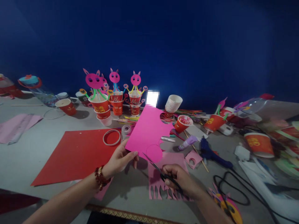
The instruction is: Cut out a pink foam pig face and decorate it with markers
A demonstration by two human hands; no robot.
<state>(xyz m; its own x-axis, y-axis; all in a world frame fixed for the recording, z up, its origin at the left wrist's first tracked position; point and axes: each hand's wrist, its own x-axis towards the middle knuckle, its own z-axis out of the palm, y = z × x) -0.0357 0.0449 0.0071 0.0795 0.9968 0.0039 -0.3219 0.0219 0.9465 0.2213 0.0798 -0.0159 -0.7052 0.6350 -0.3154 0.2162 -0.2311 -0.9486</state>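
My left hand (124, 158) pinches the lower left corner of a bright pink paper sheet (147, 127), lifted above the table. Scalloped cutouts run down the sheet's right side, and a drawn circle shows near its bottom edge. Through the handles of black-handled scissors (157, 168) go the fingers of my right hand (177, 180). The scissor blades lie at the bottom edge of the sheet, beside the circle's outline. Below them rests a lighter pink sheet (168, 160) with leaf-shaped holes along its lower edge.
Red paper (77, 155) lies at left under a tape roll (111, 137). Paper cups with pink pig faces (93, 81) stand at the back. At right are a glue stick (188, 142), a blue glue gun (210, 154) with a looping black cord, and a red cup (259, 144).
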